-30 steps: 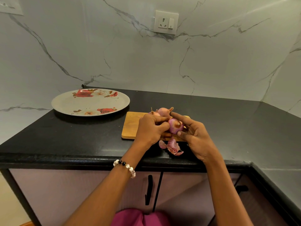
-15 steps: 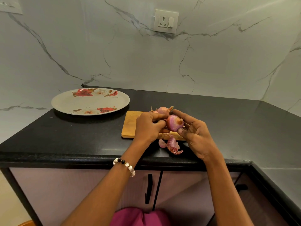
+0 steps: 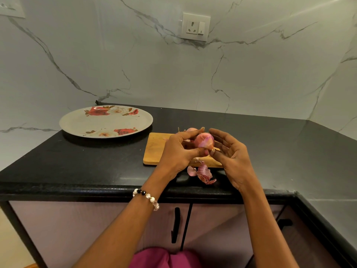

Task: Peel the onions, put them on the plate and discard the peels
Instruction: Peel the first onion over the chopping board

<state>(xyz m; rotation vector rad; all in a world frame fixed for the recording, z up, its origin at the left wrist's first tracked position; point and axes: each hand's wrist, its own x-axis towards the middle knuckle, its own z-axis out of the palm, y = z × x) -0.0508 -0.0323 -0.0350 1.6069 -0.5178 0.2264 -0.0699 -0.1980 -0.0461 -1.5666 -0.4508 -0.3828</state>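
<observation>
A small pink onion [image 3: 204, 140] is held above the wooden cutting board [image 3: 157, 148], between both hands. My left hand [image 3: 178, 151] grips it from the left, thumb under it. My right hand [image 3: 231, 157] holds it from the right, with the thumb tip at the onion's lower edge and the fingers spread behind it. Another onion [image 3: 191, 129] with its skin on lies on the board behind my hands. Purple peels [image 3: 202, 172] lie on the black counter just in front of the board. The flowered plate [image 3: 81, 122] sits at the back left with nothing on it.
The black counter [image 3: 87, 161] runs from the marble wall to its front edge and turns a corner at the right. A wall socket [image 3: 195, 27] is above the board. Cabinet doors with black handles [image 3: 175, 225] are below the counter.
Both hands have turned the onion and lifted it slightly; its smooth pink side now faces me. My right fingers have opened wider behind it. The peels on the counter have not moved.
</observation>
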